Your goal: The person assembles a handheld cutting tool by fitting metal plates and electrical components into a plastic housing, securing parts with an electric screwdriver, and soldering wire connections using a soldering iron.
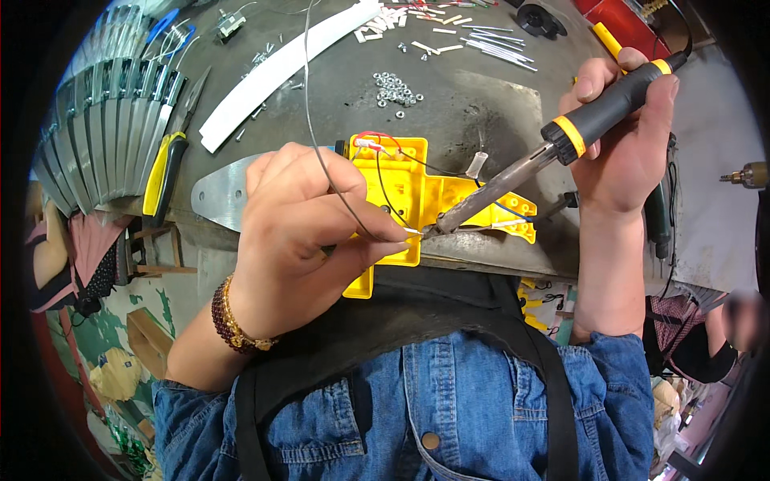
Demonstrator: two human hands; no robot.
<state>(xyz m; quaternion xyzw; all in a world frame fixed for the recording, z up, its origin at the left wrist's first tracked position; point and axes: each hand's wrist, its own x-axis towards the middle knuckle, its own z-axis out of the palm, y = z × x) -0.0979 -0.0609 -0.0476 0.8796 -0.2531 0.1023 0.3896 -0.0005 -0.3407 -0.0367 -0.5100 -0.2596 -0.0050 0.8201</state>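
My right hand (622, 156) is wrapped around the black and yellow handle of a soldering iron (605, 108), its metal shaft slanting down to the left. The fingers of my left hand (293, 220) are pinched on a thin grey solder wire (314, 128), which runs up past the far edge of the picture. Its end meets the iron's tip by a small white wire end just past my fingertips. Below lies an open yellow plastic housing (411, 172) with red, black and blue wires; my left hand covers part of it. A metal blade (215, 192) sticks out to the left.
A row of metal blades (104, 132) and yellow-black pliers (164, 172) lie at the left. Farther back are a curved white strip (281, 72), a pile of nuts (393, 86), metal rods (501, 46) and a red box (622, 24). Other people sit at both sides.
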